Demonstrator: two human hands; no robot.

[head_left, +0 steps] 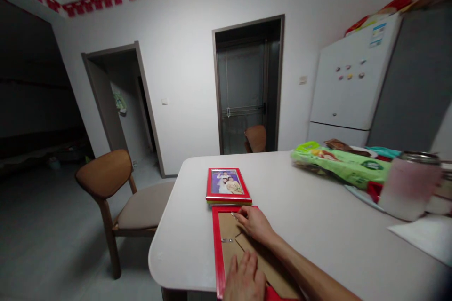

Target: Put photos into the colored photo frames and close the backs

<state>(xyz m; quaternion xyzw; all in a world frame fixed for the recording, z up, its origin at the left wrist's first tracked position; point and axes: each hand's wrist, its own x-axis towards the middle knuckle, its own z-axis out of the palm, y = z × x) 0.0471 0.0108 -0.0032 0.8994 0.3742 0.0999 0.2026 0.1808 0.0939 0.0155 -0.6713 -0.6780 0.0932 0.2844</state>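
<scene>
A red picture frame (217,268) lies face down on the white table, its brown backing board (229,225) showing. Small metal fittings (227,240) sit on the board near the left edge. My left hand (246,278) rests flat on the lower part of the board, fingers stretched out. Near the frame's top edge, my right hand (254,224) pinches a small shiny metal piece (233,215), too small to make out exactly. Just beyond lies another red picture frame (209,184), face up with a photo (226,182) in it, on top of something yellowish.
On the table's right stand a pink translucent jar (406,188) and a green plastic package (342,164), with white paper (425,235) nearer me. A wooden chair (106,178) is at the left by the table's rounded edge (152,249). A fridge (349,80) stands behind.
</scene>
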